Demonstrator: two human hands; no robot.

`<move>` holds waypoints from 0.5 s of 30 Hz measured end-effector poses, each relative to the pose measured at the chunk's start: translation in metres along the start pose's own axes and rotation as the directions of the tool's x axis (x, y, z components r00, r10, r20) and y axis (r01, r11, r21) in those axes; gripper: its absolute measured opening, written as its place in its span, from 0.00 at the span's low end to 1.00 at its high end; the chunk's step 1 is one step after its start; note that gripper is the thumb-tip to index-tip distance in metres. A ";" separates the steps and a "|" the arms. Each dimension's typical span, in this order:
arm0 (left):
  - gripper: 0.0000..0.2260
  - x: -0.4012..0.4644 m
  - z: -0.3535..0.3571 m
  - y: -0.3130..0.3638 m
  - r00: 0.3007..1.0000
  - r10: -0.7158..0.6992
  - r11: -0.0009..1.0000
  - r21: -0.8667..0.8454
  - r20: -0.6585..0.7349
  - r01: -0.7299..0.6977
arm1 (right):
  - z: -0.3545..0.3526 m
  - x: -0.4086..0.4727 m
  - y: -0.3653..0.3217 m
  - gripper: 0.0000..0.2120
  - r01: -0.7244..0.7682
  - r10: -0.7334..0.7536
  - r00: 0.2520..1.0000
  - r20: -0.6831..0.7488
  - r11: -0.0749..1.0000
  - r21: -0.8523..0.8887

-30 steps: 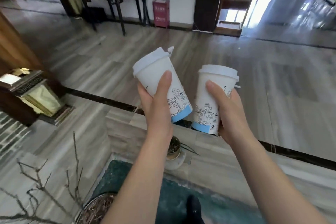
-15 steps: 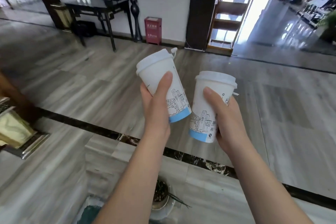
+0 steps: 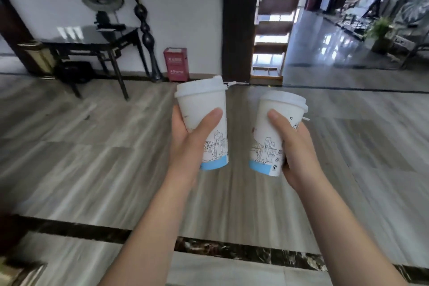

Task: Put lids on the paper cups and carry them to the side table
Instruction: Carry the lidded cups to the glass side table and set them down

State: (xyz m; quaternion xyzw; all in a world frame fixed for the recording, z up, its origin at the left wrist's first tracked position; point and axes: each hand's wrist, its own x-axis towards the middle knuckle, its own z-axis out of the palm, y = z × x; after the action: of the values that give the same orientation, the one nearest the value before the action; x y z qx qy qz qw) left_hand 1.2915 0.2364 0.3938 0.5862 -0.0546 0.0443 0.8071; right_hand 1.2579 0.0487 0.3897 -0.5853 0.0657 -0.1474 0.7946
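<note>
Both paper cups, the left cup [image 3: 204,127] gripped in the left hand [image 3: 188,144] and the right cup [image 3: 274,134] in the right hand [image 3: 294,148], are already lidded and held aloft, well apart from the black side table [image 3: 92,42], so only carrying and setting down are judged left.

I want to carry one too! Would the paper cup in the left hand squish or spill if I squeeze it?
Probably squishy: the left paper cup has thin paper walls, so hold it gently, as the left hand does. Its lid is on, so spilling seems unlikely. How heavy it is cannot be told.
</note>
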 end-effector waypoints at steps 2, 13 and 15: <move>0.25 0.031 -0.041 0.012 1.000 -0.005 1.000 0.027 -0.028 0.006 | 0.049 0.033 0.010 0.19 -0.001 0.001 0.999 0.050 1.000 0.007; 0.21 0.169 -0.186 0.001 0.957 0.024 0.987 0.160 -0.290 0.024 | 0.221 0.179 0.113 0.20 -0.122 0.119 0.937 0.327 0.992 -0.009; 0.23 0.202 -0.204 -0.007 0.938 0.060 0.982 0.190 -0.342 0.006 | 0.247 0.215 0.128 0.17 -0.119 0.118 0.914 0.389 0.993 -0.022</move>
State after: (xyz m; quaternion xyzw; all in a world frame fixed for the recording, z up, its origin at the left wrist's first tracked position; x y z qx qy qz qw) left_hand 1.4993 0.4300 0.3533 0.6420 0.0844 0.1627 0.7444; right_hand 1.5501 0.2420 0.3588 -0.5970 -0.0581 0.0203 0.7999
